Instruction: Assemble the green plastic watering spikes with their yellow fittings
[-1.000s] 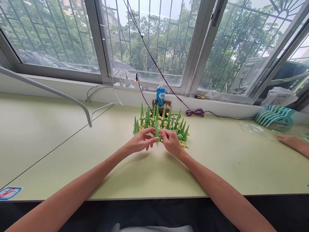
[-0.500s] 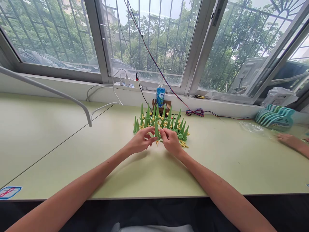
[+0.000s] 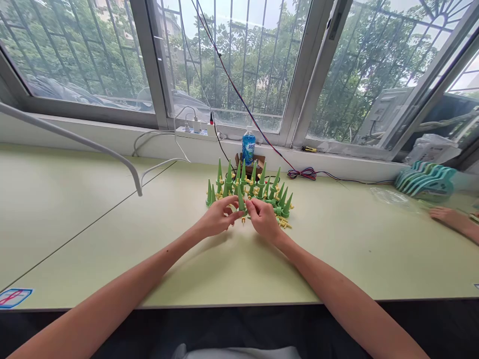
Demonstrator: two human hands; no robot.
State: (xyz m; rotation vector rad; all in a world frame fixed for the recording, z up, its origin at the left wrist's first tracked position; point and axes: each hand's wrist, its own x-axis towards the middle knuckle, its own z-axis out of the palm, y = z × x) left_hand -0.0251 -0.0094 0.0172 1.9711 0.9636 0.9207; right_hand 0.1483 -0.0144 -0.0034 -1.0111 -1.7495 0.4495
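Observation:
Between my hands a green plant watering spike (image 3: 240,199) stands point up, tilted slightly to the left. The fingers of my left hand (image 3: 217,218) are closed around its lower part. My right hand (image 3: 265,218) is in a pinch against the spike's right side; what sits between its thumb and fingers is hidden. Just behind my hands, many similar green spikes (image 3: 277,180) stand in a cluster, with small yellow valve pieces on them. A few loose yellow pieces (image 3: 284,223) lie on the table to the right of my right hand.
A blue liquid bottle (image 3: 249,145) stands by a brown cardboard box (image 3: 258,169) behind the spikes. Coiled cable (image 3: 302,173) and stacked teal plastic pieces (image 3: 424,183) lie to the right. Another person's hand (image 3: 445,214) rests at the far right. A white cable (image 3: 112,149) arches at left.
The spike in my left hand has tipped a little to the left. Both my hands stay in nearly the same place. The other person's hand has shifted slightly.

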